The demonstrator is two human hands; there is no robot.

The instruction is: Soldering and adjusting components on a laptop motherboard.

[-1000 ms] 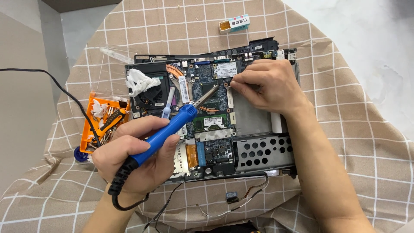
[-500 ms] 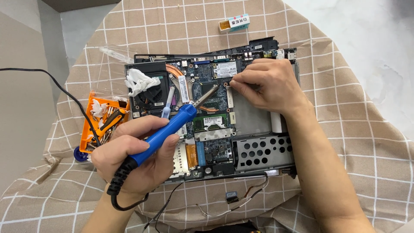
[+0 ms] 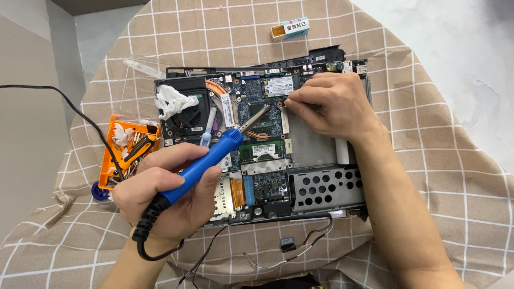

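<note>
A small oblong box (image 3: pixel 290 28), white and pale green with an orange end flap, is seen lying on the checked cloth (image 3: pixel 225 32) at twelve o'clock. White rectangular labels are found on the wireless card (image 3: pixel 280 85) just below it and on the green memory module (image 3: pixel 262 152) near the centre.

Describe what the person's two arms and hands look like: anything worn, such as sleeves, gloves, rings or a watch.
Both arms are bare as far as the view shows: no sleeves appear. The left hand and the right hand wear no gloves. No rings show on the visible fingers, and no watch or band shows on either wrist. The nails look short and unpainted.
</note>
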